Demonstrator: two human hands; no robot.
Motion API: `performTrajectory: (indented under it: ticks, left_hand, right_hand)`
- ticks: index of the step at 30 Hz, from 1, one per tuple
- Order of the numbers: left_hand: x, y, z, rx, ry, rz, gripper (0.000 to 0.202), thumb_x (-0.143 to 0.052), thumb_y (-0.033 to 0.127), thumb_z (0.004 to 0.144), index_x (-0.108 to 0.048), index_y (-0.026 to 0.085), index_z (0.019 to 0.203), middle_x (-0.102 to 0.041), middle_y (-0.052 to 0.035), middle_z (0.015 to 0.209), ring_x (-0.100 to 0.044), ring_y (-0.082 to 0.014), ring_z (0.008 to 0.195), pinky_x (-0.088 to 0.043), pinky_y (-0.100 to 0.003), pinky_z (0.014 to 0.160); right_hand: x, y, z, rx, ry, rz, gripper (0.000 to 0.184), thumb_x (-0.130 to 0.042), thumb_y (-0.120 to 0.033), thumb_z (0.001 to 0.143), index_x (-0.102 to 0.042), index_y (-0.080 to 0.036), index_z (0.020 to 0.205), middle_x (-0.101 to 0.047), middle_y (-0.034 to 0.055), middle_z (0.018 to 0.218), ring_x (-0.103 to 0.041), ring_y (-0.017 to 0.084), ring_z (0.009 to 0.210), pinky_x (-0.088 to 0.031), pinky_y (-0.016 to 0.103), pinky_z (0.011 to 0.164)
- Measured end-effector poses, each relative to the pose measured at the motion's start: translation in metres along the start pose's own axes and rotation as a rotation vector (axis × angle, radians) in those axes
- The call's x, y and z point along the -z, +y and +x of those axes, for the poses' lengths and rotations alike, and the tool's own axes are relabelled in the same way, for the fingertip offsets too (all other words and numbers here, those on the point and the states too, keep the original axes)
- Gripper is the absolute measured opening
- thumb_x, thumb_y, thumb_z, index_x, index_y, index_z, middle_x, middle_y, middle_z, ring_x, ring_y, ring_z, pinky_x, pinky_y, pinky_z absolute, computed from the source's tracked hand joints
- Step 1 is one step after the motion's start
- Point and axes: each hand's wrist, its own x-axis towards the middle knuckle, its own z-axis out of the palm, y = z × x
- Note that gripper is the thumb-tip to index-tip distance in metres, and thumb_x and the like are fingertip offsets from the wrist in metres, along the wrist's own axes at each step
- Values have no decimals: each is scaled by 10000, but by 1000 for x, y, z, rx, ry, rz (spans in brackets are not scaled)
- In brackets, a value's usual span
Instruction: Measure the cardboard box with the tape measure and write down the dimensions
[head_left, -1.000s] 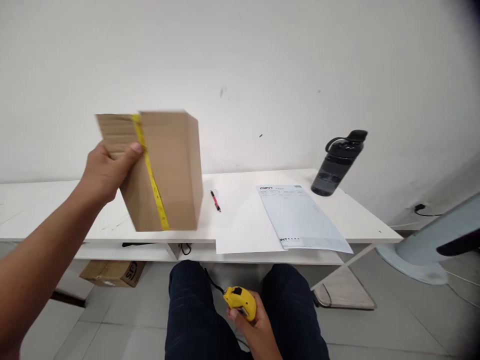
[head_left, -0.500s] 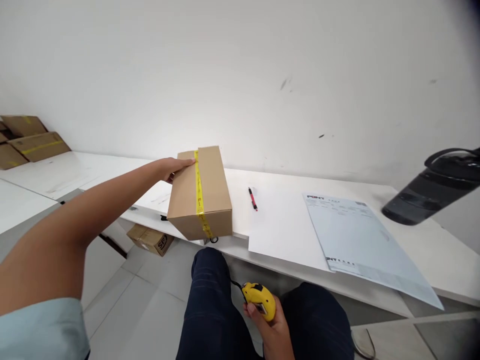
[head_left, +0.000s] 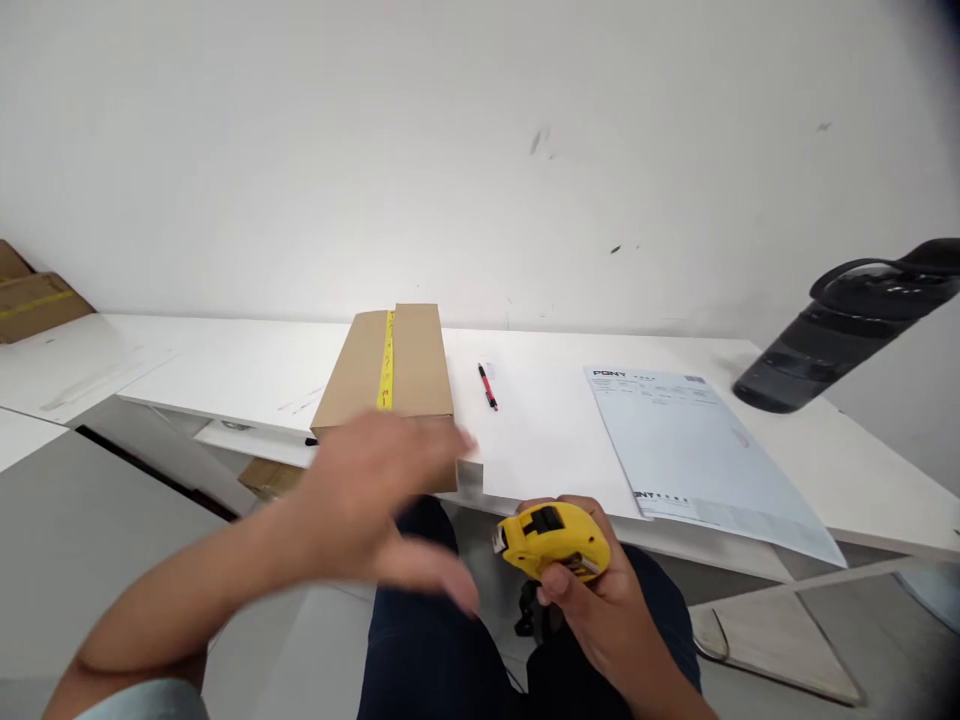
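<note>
My right hand point(head_left: 592, 590) is closed around a yellow tape measure point(head_left: 559, 540) in front of the desk edge, above my lap. The metal tip of its blade shows at the left end, and a dark strap hangs below. Blurred by motion, my left hand point(head_left: 382, 500) is in the air to the left of the tape measure, thumb and fingers apart, holding nothing. Behind it lies a closed cardboard box point(head_left: 420, 360) with yellow printed tape along its top; my left hand hides part of the box's near side.
On the white desk point(head_left: 525, 440) are a red and black pen point(head_left: 487, 387), printed papers point(head_left: 690, 450) overhanging the front edge, and a dark bottle point(head_left: 832, 330) at the right. More boxes point(head_left: 37, 305) stand at the far left. Another box point(head_left: 266, 478) sits low, beneath the desk.
My left hand has let go of the cardboard box and come down toward the tape measure. My right hand has raised the tape measure and turned it. The view has shifted right.
</note>
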Motion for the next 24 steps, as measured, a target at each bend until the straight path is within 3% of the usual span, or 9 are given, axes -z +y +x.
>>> performTrajectory:
  ticks: [2, 4, 6, 9, 12, 15, 18, 21, 24]
  left_hand:
    - [-8, 32, -21, -203, 12, 80, 357, -548, 434, 975, -648, 176, 1201, -763, -72, 1133, -714, -184, 1029, -587, -319, 873]
    - [-13, 45, -35, -280, 32, 114, 232, -564, 242, 952, -688, 141, 1120, -773, -77, 1090, -719, -178, 996, -595, -311, 821]
    - [-12, 46, -41, -281, 44, 121, 208, -566, 153, 921, -707, 124, 1070, -777, -82, 1037, -723, -177, 961, -600, -321, 808]
    - [2, 37, -42, -239, 58, 223, 141, -626, 154, 882, -715, 152, 992, -772, -57, 946, -723, -178, 904, -603, -357, 869]
    - [21, 13, -44, -135, 143, 372, 115, -669, 134, 838, -688, 181, 942, -753, -37, 883, -718, -174, 854, -609, -342, 848]
    - [37, -35, -59, 152, 219, 498, 174, -613, 118, 859, -674, 213, 992, -744, -55, 1083, -712, -184, 937, -590, -307, 775]
    - [42, -88, -90, 439, 138, 424, 216, -503, 178, 949, -693, 227, 1042, -719, -33, 1153, -694, -182, 1037, -569, -304, 843]
    - [35, -118, -120, 628, 65, 308, 241, -492, 303, 982, -707, 224, 1060, -707, -47, 1161, -683, -196, 1064, -573, -308, 828]
    - [25, -121, -133, 680, 81, 189, 276, -509, 389, 986, -711, 234, 1092, -680, -71, 1230, -658, -214, 1131, -569, -363, 932]
  right_hand:
    - [-15, -22, 6, -8, -159, 6, 546, -925, -432, 669, -570, -273, 1052, -672, 7, 907, -575, 122, 679, -496, 222, 566]
    - [-30, -35, 10, -32, -267, 8, 525, -929, -426, 666, -558, -273, 1005, -642, -18, 839, -550, 112, 672, -485, 210, 570]
    - [-42, -39, 12, -54, -308, -3, 511, -933, -406, 665, -548, -267, 970, -614, -39, 790, -524, 95, 650, -473, 191, 564]
    - [-55, -42, 18, -45, -320, -48, 505, -941, -382, 653, -562, -254, 960, -620, -45, 774, -543, 90, 639, -490, 186, 561]
    - [-56, -50, 36, 60, -236, -141, 499, -943, -359, 646, -581, -254, 974, -664, -30, 809, -619, 119, 680, -537, 211, 579]
    - [-43, -62, 73, 304, 5, -218, 542, -941, -358, 642, -585, -267, 1040, -696, -10, 902, -680, 161, 782, -584, 260, 639]
    - [-25, -66, 114, 522, 168, -239, 564, -909, -398, 676, -589, -272, 1123, -700, 7, 1005, -692, 193, 920, -606, 329, 757]
    - [-16, -62, 139, 511, 171, -311, 557, -849, -429, 743, -599, -267, 1214, -697, 32, 1093, -681, 219, 1008, -599, 391, 843]
    - [-21, -55, 144, 469, 149, -357, 590, -823, -439, 760, -594, -268, 1277, -682, 47, 1160, -665, 233, 1067, -586, 407, 894]
